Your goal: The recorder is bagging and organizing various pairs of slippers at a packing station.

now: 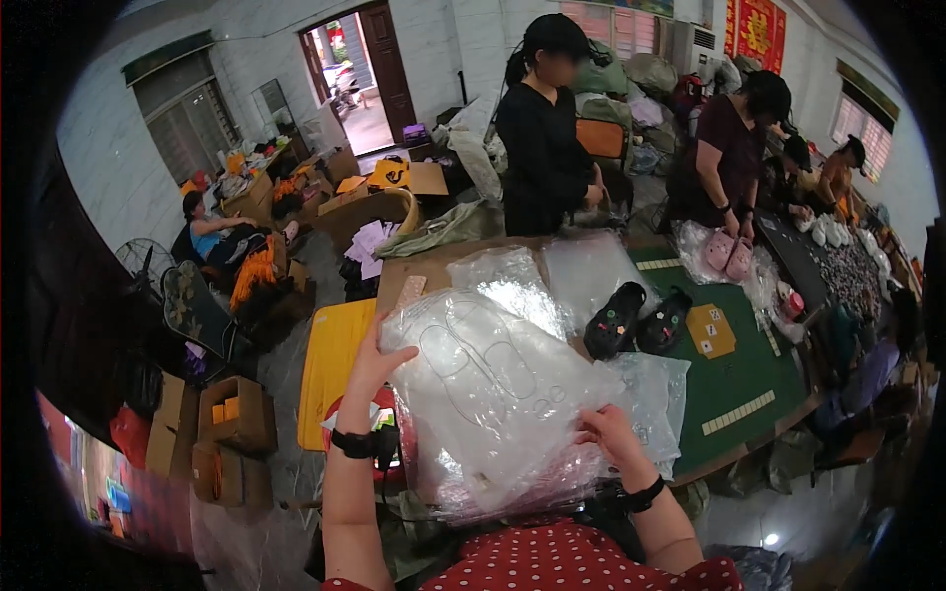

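Note:
A large clear plastic bag (473, 364) with dark outlines of shoe soles printed on it is spread in front of me, tilted above the table. My left hand (376, 357) grips its left edge, thumb on top and the other fingers partly hidden by the film. At the lower right corner my right hand (611, 433) pinches the film between thumb and fingers. Beneath the bag lies a pile of glossy, pinkish plastic wrapping (552, 488). Beyond my right hand sits a pair of black clogs (615, 321) with small coloured charms.
Another clear bag (655, 389) lies by the clogs on the green tabletop (754, 389), near a yellow card (711, 330) and rows of pale tiles (739, 413). Across the table one person stands; another handles pink clogs (727, 254). A yellow stool (335, 360) and cardboard boxes (236, 409) are left.

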